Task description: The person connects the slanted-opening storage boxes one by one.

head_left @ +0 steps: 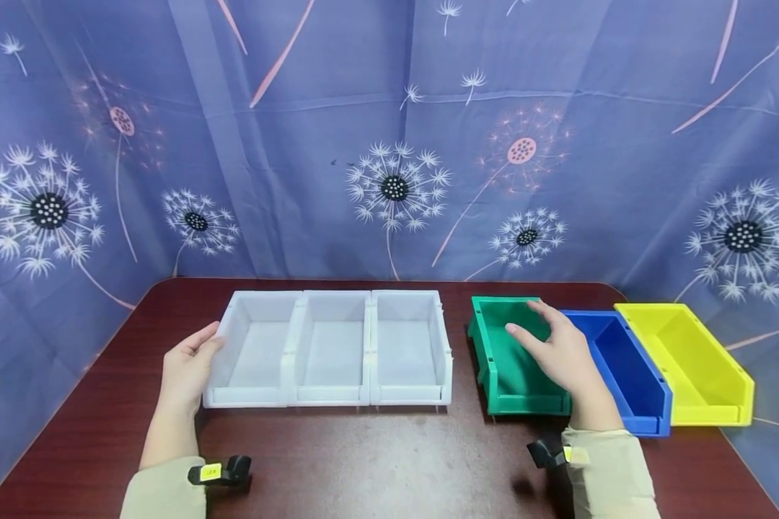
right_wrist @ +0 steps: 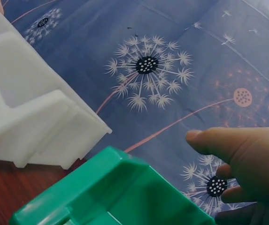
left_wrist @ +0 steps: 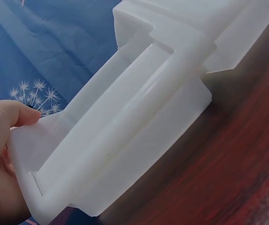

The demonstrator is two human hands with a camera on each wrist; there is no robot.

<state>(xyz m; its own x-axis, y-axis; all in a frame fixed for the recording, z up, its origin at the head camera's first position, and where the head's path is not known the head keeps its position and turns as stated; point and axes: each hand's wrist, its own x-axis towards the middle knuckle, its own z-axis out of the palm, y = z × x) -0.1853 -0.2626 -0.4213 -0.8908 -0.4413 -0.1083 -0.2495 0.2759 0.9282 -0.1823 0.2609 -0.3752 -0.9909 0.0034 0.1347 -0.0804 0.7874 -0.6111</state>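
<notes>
Three white plastic bins stand side by side in a row on the table. My left hand (head_left: 185, 367) grips the outer side wall of the leftmost white bin (head_left: 217, 371); in the left wrist view the thumb (left_wrist: 24, 114) lies over its rim. Above the green bin (head_left: 529, 406) hovers my right hand (head_left: 565, 357), thumb and fingers spread apart and holding nothing. The right wrist view shows that hand apart from the green bin's rim (right_wrist: 125, 161).
Right of the green bin are a blue bin (head_left: 645, 425) and a yellow bin (head_left: 714, 416), angled close together near the right edge of the dark red-brown table (head_left: 376, 461). A blue dandelion-print curtain (head_left: 298, 180) hangs behind the table.
</notes>
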